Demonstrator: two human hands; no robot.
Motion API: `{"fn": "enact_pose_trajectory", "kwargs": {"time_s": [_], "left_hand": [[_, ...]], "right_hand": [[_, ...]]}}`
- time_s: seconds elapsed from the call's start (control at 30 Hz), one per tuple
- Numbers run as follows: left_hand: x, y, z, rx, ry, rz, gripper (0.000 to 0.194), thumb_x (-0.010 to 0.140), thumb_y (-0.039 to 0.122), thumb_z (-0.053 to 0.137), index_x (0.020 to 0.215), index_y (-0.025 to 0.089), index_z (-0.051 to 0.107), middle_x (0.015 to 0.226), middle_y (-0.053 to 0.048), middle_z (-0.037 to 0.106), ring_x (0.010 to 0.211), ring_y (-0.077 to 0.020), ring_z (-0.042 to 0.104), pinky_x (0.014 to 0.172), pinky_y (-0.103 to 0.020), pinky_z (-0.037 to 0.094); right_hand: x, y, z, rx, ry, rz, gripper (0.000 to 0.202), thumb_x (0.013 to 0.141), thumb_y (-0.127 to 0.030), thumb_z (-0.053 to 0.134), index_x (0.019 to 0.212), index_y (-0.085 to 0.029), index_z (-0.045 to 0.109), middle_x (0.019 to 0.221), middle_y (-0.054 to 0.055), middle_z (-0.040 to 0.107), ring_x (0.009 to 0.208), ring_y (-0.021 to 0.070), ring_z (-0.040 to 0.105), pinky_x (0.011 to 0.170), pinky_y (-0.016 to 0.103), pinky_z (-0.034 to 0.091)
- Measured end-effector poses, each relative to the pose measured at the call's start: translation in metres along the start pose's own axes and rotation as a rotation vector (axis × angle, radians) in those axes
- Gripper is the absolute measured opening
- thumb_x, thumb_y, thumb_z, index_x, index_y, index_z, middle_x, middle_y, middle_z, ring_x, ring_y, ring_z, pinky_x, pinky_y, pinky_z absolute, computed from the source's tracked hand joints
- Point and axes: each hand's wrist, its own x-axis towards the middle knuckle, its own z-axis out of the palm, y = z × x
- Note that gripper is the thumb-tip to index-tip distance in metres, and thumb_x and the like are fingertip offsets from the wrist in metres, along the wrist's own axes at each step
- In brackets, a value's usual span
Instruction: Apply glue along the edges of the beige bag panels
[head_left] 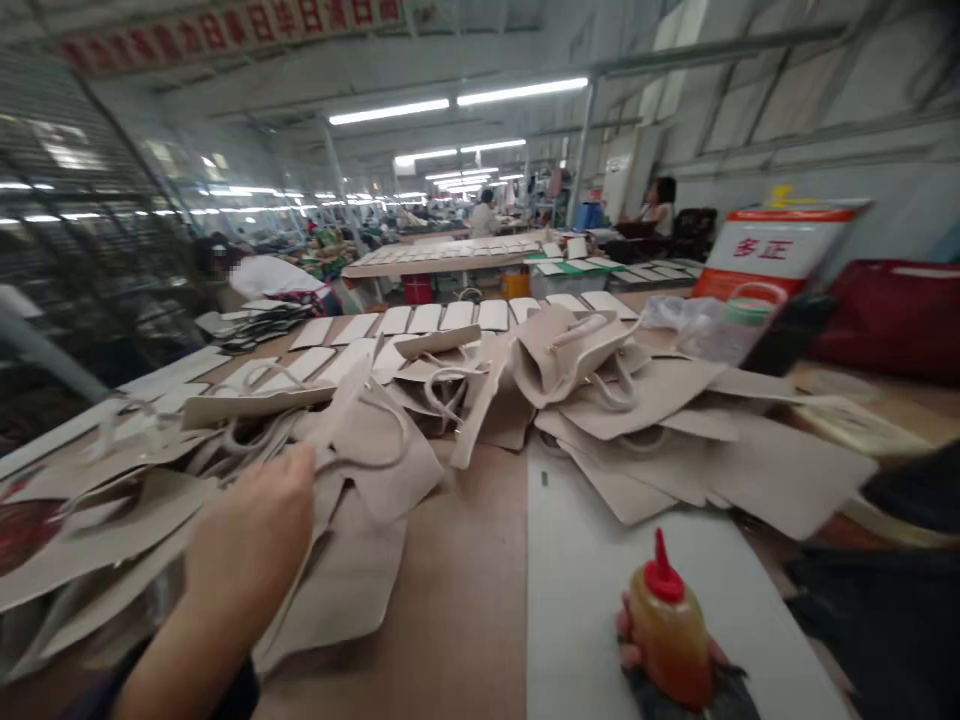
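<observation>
My left hand (251,530) is at the left heap of beige bag panels (345,580), slightly blurred. Its fingers are curled over the edge of one handled beige bag panel (394,455), and the fingertips are hidden. Low at the right, my right hand (628,640) is wrapped round a squeeze bottle (671,640) with a red pointed nozzle and amber liquid inside. The bottle is upright, nozzle up, over a white board (585,590). Another heap of beige bag panels with looped handles (645,420) lies beyond it.
Rows of pale flat pieces (427,318) cover the far table. A clear plastic bag (671,320), an orange-and-white sign box (772,250) and a dark red bag (892,320) stand at the right. A person in white (274,270) bends at the left; others are farther back.
</observation>
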Motion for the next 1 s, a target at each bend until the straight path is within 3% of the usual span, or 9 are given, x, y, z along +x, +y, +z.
{"fn": "enact_pose_trajectory", "kwargs": {"time_s": [0.07,0.1,0.2,0.3,0.37,0.53,0.7,0.9,1.0], "left_hand": [[-0.030,0.039,0.005,-0.105,-0.157,0.168,0.040,0.085,0.006,0.030,0.110,0.016,0.060,0.098,-0.013,0.065,0.091,-0.0287,0.063,0.068,-0.037,0.051],[-0.045,0.061,0.011,-0.199,-0.289,0.285,0.045,0.080,0.000,0.033,0.112,0.016,0.061,0.101,-0.013,0.066,0.094,-0.0262,0.064,0.072,-0.034,0.052],[-0.078,0.129,0.037,-0.421,-0.591,0.576,0.056,0.074,-0.005,0.037,0.122,0.017,0.056,0.105,-0.011,0.067,0.095,-0.0224,0.065,0.079,-0.031,0.051],[-0.090,0.180,0.058,-0.530,-0.684,0.658,0.044,0.082,0.009,0.043,0.125,0.015,0.051,0.112,-0.012,0.064,0.097,-0.0230,0.064,0.081,-0.031,0.051],[-0.087,0.198,0.066,-0.576,-0.666,0.643,0.033,0.087,0.024,0.047,0.118,0.015,0.054,0.111,-0.011,0.063,0.096,-0.0241,0.064,0.081,-0.032,0.051],[-0.071,0.206,0.085,-0.611,-0.531,0.513,0.022,0.092,0.030,0.040,0.104,0.015,0.051,0.104,-0.010,0.064,0.093,-0.0214,0.064,0.076,-0.029,0.049],[-0.060,0.205,0.097,-0.492,-0.492,0.333,0.031,0.089,0.041,0.043,0.102,0.013,0.047,0.101,-0.013,0.066,0.089,-0.0273,0.066,0.069,-0.033,0.049],[-0.052,0.206,0.090,-0.419,-0.576,0.402,0.024,0.085,0.029,0.043,0.102,0.012,0.048,0.099,-0.014,0.066,0.089,-0.0287,0.067,0.071,-0.035,0.048],[-0.057,0.201,0.085,-0.427,-0.567,0.423,0.029,0.085,0.035,0.045,0.103,0.013,0.047,0.105,-0.015,0.063,0.090,-0.0281,0.066,0.071,-0.035,0.048]], "right_hand": [[-0.004,-0.001,-0.002,0.246,-0.021,0.052,0.042,0.050,-0.049,0.078,0.082,-0.023,0.070,0.078,0.009,0.072,0.065,0.0226,0.065,0.057,0.037,0.055],[-0.007,-0.001,0.000,0.346,-0.032,0.064,0.039,0.053,-0.043,0.079,0.085,-0.022,0.070,0.083,0.009,0.073,0.072,0.0226,0.067,0.059,0.034,0.055],[-0.016,-0.003,0.005,0.466,-0.028,0.042,0.036,0.058,-0.033,0.079,0.090,-0.020,0.069,0.090,0.009,0.073,0.079,0.0224,0.067,0.058,0.029,0.054],[-0.019,-0.004,0.004,0.436,0.075,-0.039,0.036,0.060,-0.032,0.079,0.091,-0.018,0.068,0.086,0.009,0.073,0.075,0.0241,0.068,0.053,0.030,0.053],[-0.020,-0.006,-0.002,0.397,0.176,-0.092,0.034,0.062,-0.033,0.078,0.091,-0.019,0.067,0.083,0.008,0.073,0.073,0.0254,0.067,0.051,0.032,0.054],[-0.022,-0.010,-0.020,0.339,0.326,-0.245,0.026,0.061,-0.031,0.079,0.083,-0.024,0.065,0.071,-0.002,0.070,0.055,0.0180,0.062,0.044,0.029,0.053],[-0.021,-0.009,-0.028,0.279,0.349,-0.234,0.023,0.066,-0.038,0.074,0.081,-0.023,0.065,0.070,0.001,0.070,0.052,0.0193,0.061,0.042,0.030,0.052],[-0.020,-0.009,-0.035,0.141,0.321,-0.219,0.029,0.069,-0.043,0.069,0.088,-0.021,0.068,0.071,0.004,0.070,0.054,0.0219,0.062,0.047,0.034,0.054],[-0.018,-0.008,-0.041,0.066,0.285,-0.262,0.030,0.069,-0.046,0.068,0.089,-0.023,0.069,0.071,0.005,0.070,0.052,0.0233,0.061,0.045,0.037,0.053]]}}
